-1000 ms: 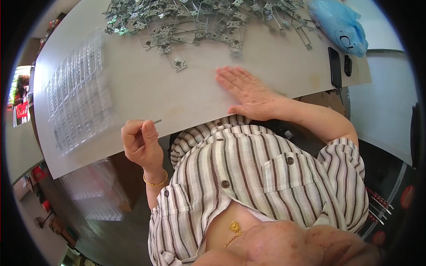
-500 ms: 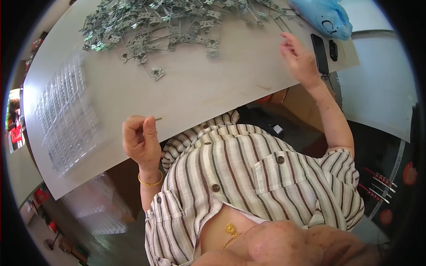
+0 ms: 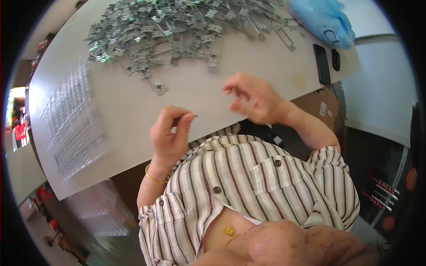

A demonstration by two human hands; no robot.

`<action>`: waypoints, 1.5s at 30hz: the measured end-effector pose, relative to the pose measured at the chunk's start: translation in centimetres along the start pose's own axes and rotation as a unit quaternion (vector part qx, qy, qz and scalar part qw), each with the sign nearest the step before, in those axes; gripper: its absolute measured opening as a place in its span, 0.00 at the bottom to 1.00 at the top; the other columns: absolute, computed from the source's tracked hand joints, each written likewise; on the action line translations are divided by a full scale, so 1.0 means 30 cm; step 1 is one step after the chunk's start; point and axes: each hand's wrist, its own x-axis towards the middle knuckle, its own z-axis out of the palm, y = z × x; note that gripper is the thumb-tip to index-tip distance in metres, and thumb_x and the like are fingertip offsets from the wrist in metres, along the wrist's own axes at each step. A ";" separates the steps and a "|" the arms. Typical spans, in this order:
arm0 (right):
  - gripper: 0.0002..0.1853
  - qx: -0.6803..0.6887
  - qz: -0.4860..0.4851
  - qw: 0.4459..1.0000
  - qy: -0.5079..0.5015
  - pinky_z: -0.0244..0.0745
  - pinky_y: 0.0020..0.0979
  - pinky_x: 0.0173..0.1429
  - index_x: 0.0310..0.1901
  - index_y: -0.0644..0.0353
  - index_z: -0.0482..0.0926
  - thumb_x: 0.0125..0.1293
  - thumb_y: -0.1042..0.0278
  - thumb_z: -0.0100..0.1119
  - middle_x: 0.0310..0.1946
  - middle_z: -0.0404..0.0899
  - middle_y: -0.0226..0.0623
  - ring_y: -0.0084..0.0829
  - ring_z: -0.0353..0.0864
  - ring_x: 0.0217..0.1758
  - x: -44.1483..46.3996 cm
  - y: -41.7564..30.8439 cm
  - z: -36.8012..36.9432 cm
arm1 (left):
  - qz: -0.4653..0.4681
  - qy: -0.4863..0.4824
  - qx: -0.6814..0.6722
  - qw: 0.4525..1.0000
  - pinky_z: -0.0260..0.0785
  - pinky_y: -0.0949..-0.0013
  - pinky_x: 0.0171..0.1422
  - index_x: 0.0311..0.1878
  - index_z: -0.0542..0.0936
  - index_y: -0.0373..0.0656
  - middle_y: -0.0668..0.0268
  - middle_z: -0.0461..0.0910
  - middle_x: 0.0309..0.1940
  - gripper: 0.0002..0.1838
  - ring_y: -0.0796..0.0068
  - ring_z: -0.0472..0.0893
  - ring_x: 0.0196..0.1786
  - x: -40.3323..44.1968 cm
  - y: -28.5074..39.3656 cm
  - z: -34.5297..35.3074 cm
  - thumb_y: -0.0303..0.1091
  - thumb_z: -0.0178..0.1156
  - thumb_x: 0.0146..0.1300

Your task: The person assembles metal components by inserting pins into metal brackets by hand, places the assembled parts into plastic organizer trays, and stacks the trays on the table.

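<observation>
My left hand [image 3: 171, 135], with a gold bangle at its wrist, is above the table's front edge. Its thumb and forefinger pinch a small thin metal pin [image 3: 195, 115], whose tip sticks out to the right; the rest is hidden by the fingers. To the right, my right hand [image 3: 259, 101] hovers over the table with thumb and fingers apart, slightly blurred, nothing visible between them. Beyond both hands lies a big heap of metal brackets with thin rods [image 3: 164, 33]. One metal bracket [image 3: 159, 88] lies at the near edge of the heap.
Clear plastic blister trays [image 3: 73, 122] lie on the table [image 3: 128, 155] at the left. More clear trays [image 3: 100, 208] are below the table edge. At the far right are a blue plastic bag [image 3: 326, 22], a black phone [image 3: 321, 64] and a small black object [image 3: 336, 60]. A cardboard box [image 3: 317, 108] stands underneath.
My right hand has come from beside the phone toward the middle, nearer my left hand, and its fingers have spread. My left hand has moved right and slightly up with the pin.
</observation>
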 end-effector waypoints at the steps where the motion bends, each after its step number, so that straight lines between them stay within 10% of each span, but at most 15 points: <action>1: 0.16 0.016 -0.032 0.998 -0.044 0.82 0.33 0.40 0.57 0.59 0.78 0.73 0.62 0.65 0.47 0.83 0.41 0.33 0.85 0.41 0.032 -0.038 0.037 | 0.002 -0.010 0.000 1.000 0.66 0.79 0.32 0.44 0.78 0.37 0.69 0.78 0.33 0.07 0.86 0.73 0.28 0.006 0.008 0.005 0.29 0.64 0.76; 9: 0.10 -0.022 -0.191 0.980 -0.045 0.80 0.37 0.39 0.50 0.62 0.79 0.70 0.76 0.66 0.35 0.84 0.43 0.42 0.86 0.35 0.164 -0.054 0.159 | 0.088 0.028 0.050 0.995 0.73 0.74 0.35 0.45 0.79 0.35 0.65 0.81 0.33 0.06 0.79 0.78 0.31 0.036 0.024 -0.032 0.27 0.65 0.74; 17: 0.04 0.100 -0.029 0.995 0.011 0.79 0.29 0.36 0.46 0.60 0.77 0.76 0.72 0.62 0.31 0.82 0.36 0.28 0.84 0.31 0.225 0.044 0.144 | 0.033 0.075 0.345 0.935 0.76 0.59 0.41 0.52 0.79 0.37 0.55 0.83 0.42 0.10 0.54 0.84 0.37 0.109 -0.050 -0.173 0.27 0.65 0.69; 29: 0.06 0.238 0.084 0.968 0.008 0.79 0.23 0.38 0.51 0.63 0.74 0.79 0.73 0.58 0.33 0.82 0.31 0.19 0.81 0.33 0.305 0.019 0.147 | -0.016 -0.015 0.387 0.922 0.76 0.55 0.50 0.53 0.80 0.39 0.52 0.82 0.48 0.11 0.49 0.83 0.46 0.190 -0.080 -0.155 0.30 0.62 0.70; 38: 0.06 0.223 0.040 0.970 0.084 0.77 0.23 0.45 0.51 0.60 0.74 0.81 0.68 0.55 0.41 0.83 0.30 0.18 0.81 0.41 0.382 0.028 0.173 | -0.155 -0.005 -0.050 0.987 0.75 0.74 0.40 0.48 0.81 0.36 0.68 0.81 0.34 0.07 0.80 0.81 0.36 0.231 0.004 -0.258 0.31 0.59 0.77; 45: 0.06 0.247 0.043 0.966 0.066 0.79 0.26 0.50 0.51 0.59 0.73 0.82 0.67 0.54 0.46 0.85 0.31 0.21 0.83 0.47 0.436 0.061 0.184 | -0.151 -0.022 -0.271 0.951 0.76 0.72 0.36 0.50 0.80 0.36 0.66 0.82 0.35 0.09 0.78 0.82 0.34 0.270 -0.009 -0.298 0.32 0.59 0.78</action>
